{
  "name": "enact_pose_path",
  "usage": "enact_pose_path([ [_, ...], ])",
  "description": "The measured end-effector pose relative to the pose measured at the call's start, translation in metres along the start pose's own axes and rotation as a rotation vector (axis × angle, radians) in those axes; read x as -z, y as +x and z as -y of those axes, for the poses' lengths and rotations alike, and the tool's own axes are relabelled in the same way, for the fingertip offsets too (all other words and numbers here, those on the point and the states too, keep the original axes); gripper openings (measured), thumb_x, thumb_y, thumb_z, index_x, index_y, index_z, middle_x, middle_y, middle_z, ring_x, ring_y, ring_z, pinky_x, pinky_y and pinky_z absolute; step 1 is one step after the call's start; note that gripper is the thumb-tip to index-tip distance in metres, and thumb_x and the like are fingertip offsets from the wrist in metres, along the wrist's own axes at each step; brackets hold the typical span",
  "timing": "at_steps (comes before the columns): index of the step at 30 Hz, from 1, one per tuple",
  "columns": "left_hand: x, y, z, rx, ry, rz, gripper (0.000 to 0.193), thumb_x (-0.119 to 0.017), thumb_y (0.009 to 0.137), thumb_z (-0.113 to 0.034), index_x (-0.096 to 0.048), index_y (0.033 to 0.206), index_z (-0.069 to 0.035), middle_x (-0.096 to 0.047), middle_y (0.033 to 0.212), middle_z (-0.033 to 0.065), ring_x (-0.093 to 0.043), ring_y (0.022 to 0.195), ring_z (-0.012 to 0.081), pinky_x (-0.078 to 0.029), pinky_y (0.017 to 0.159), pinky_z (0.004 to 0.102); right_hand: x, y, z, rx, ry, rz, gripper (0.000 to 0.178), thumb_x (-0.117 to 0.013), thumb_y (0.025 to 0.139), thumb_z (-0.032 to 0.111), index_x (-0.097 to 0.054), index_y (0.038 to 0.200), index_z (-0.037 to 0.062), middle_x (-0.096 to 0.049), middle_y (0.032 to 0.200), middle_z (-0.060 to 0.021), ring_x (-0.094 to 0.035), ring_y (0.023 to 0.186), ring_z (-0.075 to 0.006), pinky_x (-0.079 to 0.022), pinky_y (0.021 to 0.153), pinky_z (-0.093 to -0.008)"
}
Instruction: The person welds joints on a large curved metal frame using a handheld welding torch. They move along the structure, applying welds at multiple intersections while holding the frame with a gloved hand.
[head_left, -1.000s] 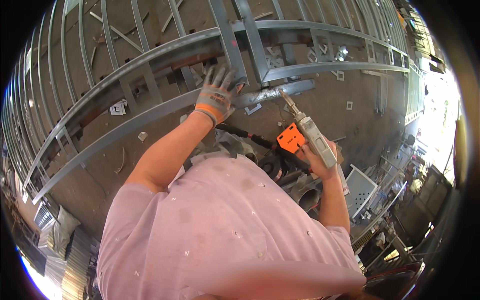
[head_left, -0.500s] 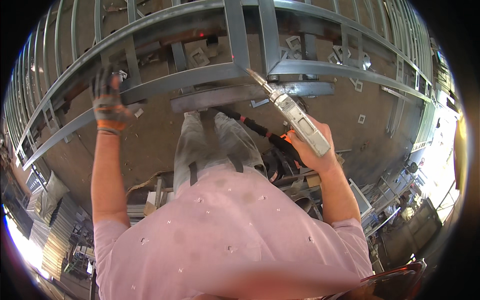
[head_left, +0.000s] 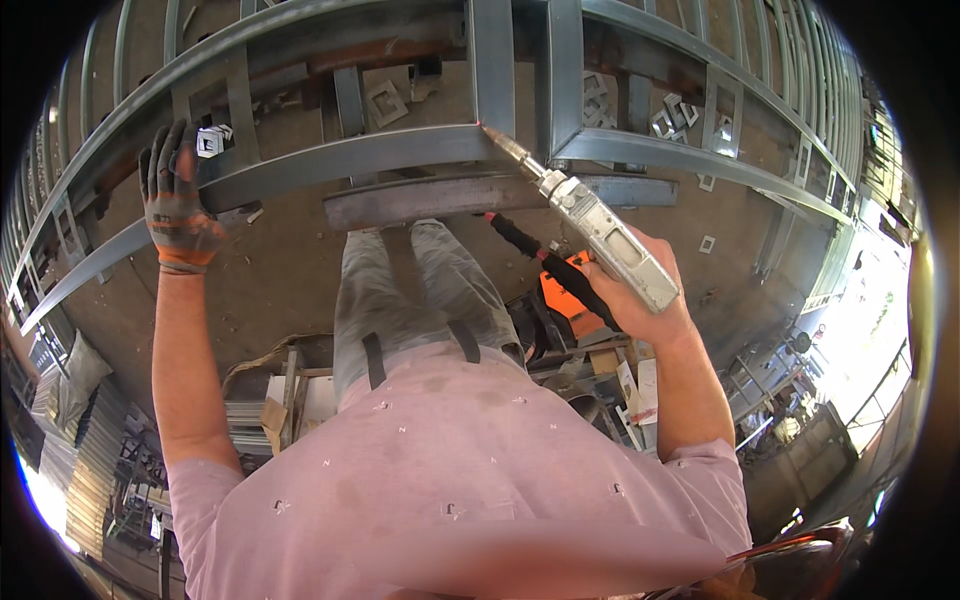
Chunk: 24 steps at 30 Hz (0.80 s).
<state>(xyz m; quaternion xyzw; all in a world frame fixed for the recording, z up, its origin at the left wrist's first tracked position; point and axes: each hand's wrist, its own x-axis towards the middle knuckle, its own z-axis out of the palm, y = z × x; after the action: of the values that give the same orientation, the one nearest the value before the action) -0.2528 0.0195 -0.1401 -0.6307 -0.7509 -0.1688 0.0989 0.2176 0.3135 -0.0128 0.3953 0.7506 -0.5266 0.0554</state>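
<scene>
My right hand (head_left: 640, 285), bare, is closed around a silver handheld laser welding gun (head_left: 610, 240) with a black-wrapped cable. Its pointed nozzle meets the steel frame (head_left: 370, 150) where an upright bar (head_left: 492, 70) joins the near rail; a small reddish glow shows at the tip. My left hand (head_left: 182, 205), in a grey and orange work glove, is open with fingers stretched out. It lies over the near rail at the left, seemingly against it; whether the palm presses on it I cannot tell.
A loose steel bar (head_left: 430, 198) lies below the near rail. Square metal plates with cut-outs (head_left: 385, 103) are scattered on the floor beyond. Beside my legs sits an orange and black object (head_left: 572, 295). Metal stock and clutter (head_left: 790, 370) stand at the right.
The nozzle tip has shifted from the right side of the upright's base to its left side. My left hand, blurred before, is now sharp and farther left. The view has shifted slightly.
</scene>
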Motion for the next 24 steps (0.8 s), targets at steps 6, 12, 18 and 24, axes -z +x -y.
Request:
enact_pose_path([
  [6,-0.002,-0.008,0.011,-0.023,0.009,-0.004,0.080,-0.071,0.093,-0.034,-0.047,0.164,-0.007,-0.056,0.164,0.0204,-0.054,0.149,0.0468,-0.040,0.126,0.0595,0.005,0.002,0.011,-0.101,-0.031,0.056,0.024,-0.072,0.093,0.005,-0.076,0.116,0.0005,-0.072,0.078,-0.0067,-0.063,0.066,-0.0171,-0.054,0.068,-0.0324],
  [12,-0.004,-0.008,0.008,-0.027,-0.027,-0.024,0.079,-0.070,0.095,-0.033,-0.045,0.167,-0.010,-0.055,0.166,0.0200,-0.053,0.151,0.0465,-0.039,0.127,0.0596,0.010,0.002,0.010,-0.075,0.017,0.053,0.028,-0.071,0.091,0.006,-0.076,0.119,-0.0008,-0.074,0.085,-0.0053,-0.062,0.075,-0.0125,-0.056,0.074,-0.0312],
  [18,-0.005,-0.011,0.013,-0.035,-0.031,-0.027,0.070,-0.054,0.108,-0.044,-0.046,0.166,-0.007,-0.055,0.165,0.0203,-0.054,0.150,0.0463,-0.039,0.127,0.0595,0.019,0.005,0.009,-0.087,0.034,0.106,0.029,-0.071,0.090,0.004,-0.074,0.118,-0.0031,-0.074,0.089,-0.0059,-0.063,0.081,-0.0117,-0.056,0.077,-0.0308],
  [24,-0.010,-0.012,0.015,-0.043,-0.024,-0.054,0.067,-0.048,0.112,-0.048,-0.052,0.157,0.001,-0.058,0.161,0.0201,-0.055,0.148,0.0458,-0.041,0.125,0.0578,0.029,0.010,0.002,-0.078,0.117,0.163,0.031,-0.073,0.089,0.003,-0.073,0.119,-0.0033,-0.076,0.094,-0.0060,-0.067,0.086,-0.0122,-0.058,0.082,-0.0311],
])
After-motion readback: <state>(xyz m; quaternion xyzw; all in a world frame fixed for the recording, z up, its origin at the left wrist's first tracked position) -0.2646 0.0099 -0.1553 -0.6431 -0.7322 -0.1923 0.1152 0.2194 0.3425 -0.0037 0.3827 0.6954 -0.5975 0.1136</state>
